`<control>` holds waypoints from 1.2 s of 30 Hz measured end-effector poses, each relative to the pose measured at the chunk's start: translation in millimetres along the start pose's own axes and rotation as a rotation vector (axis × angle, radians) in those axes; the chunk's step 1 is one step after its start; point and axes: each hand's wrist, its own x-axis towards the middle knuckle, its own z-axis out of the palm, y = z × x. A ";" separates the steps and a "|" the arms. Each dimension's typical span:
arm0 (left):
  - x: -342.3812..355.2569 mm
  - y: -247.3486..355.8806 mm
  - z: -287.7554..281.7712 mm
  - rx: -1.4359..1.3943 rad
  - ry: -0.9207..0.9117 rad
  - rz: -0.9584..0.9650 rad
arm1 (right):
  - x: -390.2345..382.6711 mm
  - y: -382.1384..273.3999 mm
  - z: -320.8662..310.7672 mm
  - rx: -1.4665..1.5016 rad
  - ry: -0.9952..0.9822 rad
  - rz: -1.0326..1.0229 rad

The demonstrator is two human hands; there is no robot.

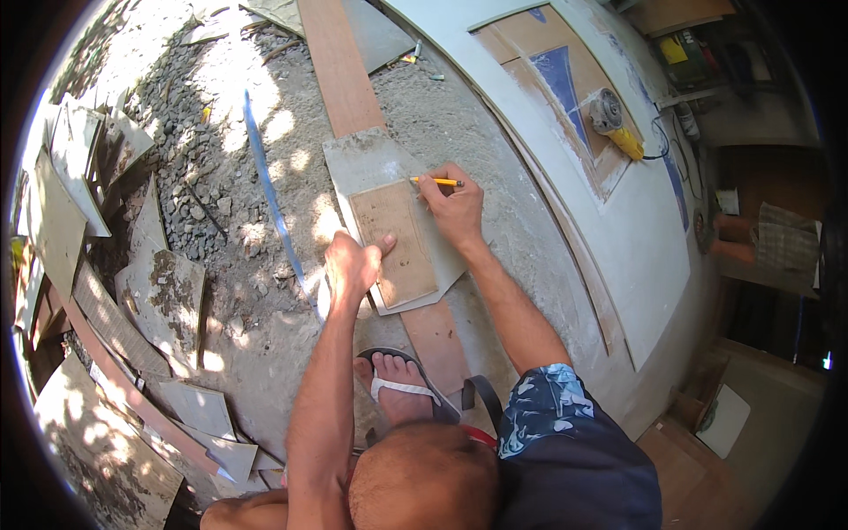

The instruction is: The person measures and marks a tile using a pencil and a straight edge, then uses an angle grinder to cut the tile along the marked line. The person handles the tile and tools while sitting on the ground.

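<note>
Tan rectangular tile (405, 247) lies on a grey offcut (375, 161) over a reddish plank (343, 79). The left hand (352, 263) clasps the tile's left edge, thumb on top; the right hand (458, 205) pinches a yellow pencil (448, 182) near its top corner. Marking likely needs it still, point hugging the edge.

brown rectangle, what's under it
A larger gray piece, its margins showing; beneath that, a plank juts out at both ends. Whatever lies directly below the brown rectangle is covered.
</note>
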 end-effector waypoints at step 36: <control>2.2 -3.9 -8.7 -0.187 -0.066 0.027 | -135.1 5.6 -57.6 -0.073 -0.152 -0.004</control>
